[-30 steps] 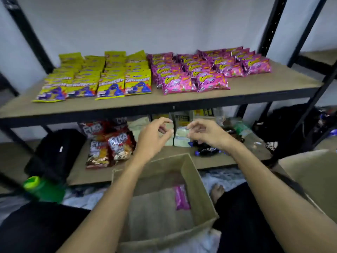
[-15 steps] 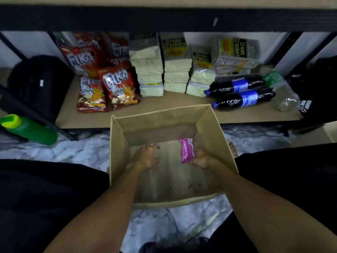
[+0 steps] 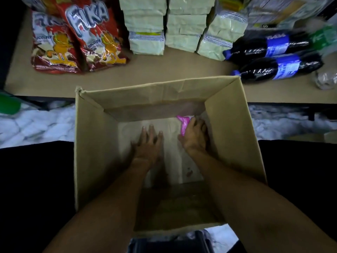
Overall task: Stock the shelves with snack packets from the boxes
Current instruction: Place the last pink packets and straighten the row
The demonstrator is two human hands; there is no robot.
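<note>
An open cardboard box (image 3: 94,143) stands on the floor in front of the low shelf (image 3: 164,70). Both my hands reach down inside it. My right hand (image 3: 195,137) curls round a pink snack packet (image 3: 184,123) near the box's far right corner, covering most of it. My left hand (image 3: 149,145) lies with fingers straight and spread over the box floor, holding nothing. No other packet shows in the box.
On the low shelf stand red Fika bags (image 3: 96,35) at left, stacks of pale cracker packs (image 3: 182,28) in the middle and two dark bottles with blue labels (image 3: 277,68) lying at right. A green bottle (image 3: 9,105) lies at far left. Pale marbled floor surrounds the box.
My head tilted down from the upper shelf to the box. Both hands dropped from shelf height into the box, and my right hand closed round the pink packet.
</note>
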